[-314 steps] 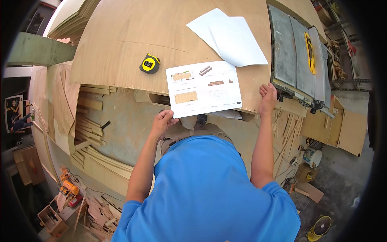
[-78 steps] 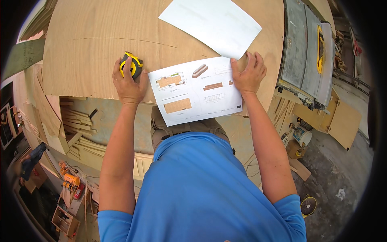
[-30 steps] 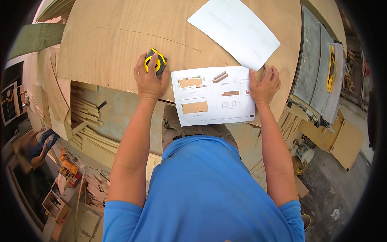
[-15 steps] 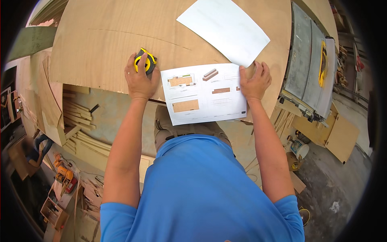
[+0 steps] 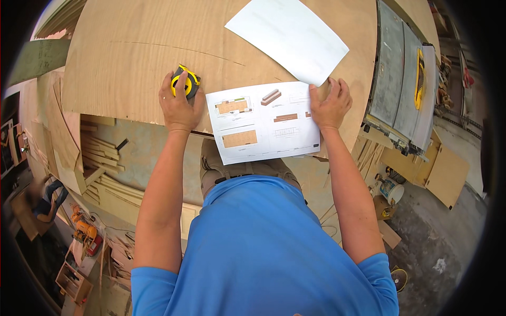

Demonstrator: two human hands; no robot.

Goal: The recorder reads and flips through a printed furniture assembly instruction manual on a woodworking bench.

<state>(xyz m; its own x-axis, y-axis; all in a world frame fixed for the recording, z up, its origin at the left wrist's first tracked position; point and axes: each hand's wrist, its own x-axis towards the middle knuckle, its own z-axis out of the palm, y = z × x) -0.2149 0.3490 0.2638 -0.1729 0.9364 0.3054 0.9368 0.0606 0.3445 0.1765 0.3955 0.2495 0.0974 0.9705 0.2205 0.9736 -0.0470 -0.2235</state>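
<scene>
At 11 o'clock, the left hand curls around the tape measure, seemingly to steady it. At 12, the drawing sheet overhangs the table, so the right hand at 2, fingers spread, apparently thumbs its edge down

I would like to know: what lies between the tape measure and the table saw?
In the head view, the printed sheet, the near corner of the plain sheet and the right hand lie between them.
</scene>
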